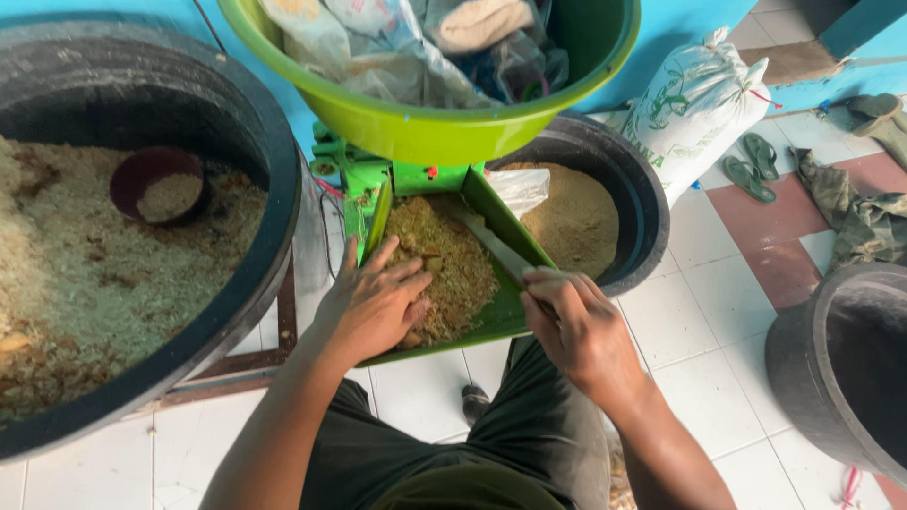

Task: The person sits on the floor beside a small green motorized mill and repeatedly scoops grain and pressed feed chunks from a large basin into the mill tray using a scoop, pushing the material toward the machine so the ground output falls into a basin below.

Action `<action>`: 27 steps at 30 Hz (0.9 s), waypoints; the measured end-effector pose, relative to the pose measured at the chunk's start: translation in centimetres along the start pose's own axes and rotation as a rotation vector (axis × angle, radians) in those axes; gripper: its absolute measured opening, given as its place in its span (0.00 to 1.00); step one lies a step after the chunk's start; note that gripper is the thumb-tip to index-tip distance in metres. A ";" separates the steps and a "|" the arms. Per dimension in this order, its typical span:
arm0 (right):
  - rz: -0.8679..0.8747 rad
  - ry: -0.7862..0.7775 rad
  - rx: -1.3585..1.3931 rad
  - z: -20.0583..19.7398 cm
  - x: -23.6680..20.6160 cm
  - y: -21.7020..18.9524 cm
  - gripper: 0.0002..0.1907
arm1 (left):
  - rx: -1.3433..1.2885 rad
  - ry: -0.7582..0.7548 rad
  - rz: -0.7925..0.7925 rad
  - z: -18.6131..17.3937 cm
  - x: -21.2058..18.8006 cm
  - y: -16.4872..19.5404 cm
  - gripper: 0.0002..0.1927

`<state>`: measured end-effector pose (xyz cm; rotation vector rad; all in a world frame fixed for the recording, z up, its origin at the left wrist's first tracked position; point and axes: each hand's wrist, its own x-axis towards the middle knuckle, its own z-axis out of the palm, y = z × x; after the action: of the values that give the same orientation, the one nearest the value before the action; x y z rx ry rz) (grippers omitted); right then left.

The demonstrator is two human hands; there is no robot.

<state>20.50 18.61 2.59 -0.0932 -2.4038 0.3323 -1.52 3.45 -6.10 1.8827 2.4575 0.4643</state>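
Note:
A green metal chute tray (503, 227) slopes toward me under a green machine (378, 179), with brown-yellow ground feed (453, 264) piled on it. My left hand (373, 302) lies flat on the feed at the tray's near left, fingers spread. My right hand (576, 326) grips a pale flat stick (496, 247) that reaches up into the feed along the tray's right wall. A large green basin (425, 127) full of plastic bags sits atop the machine.
A big black tub (269, 217) of pale husk mix with a dark red bowl (156, 181) stands left. Another black tub (647, 203) of fine brown meal is behind the tray. A white sack (694, 104), sandals (751, 165), cloth and a third black tub (803, 359) are on the right.

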 end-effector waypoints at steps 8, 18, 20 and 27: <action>0.134 0.092 0.115 0.4 -1.4 -0.1 0.11 | 0.010 -0.053 -0.019 0.1 0.2 -0.1 0.20; 0.259 0.225 0.310 1.2 -3.1 0.1 0.15 | 0.073 0.096 0.005 0.0 -0.1 0.0 0.18; 0.326 0.232 0.437 0.4 -3.9 -0.1 0.18 | 0.046 0.012 -0.036 -0.4 0.0 0.1 0.16; 0.123 0.145 0.304 1.9 -0.4 -1.0 0.17 | -0.023 -0.067 -0.086 -0.7 -0.1 0.3 0.14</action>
<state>19.61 17.21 1.22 -0.1226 -2.1826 0.7187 -1.33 3.32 -5.36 1.7464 2.4664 0.4180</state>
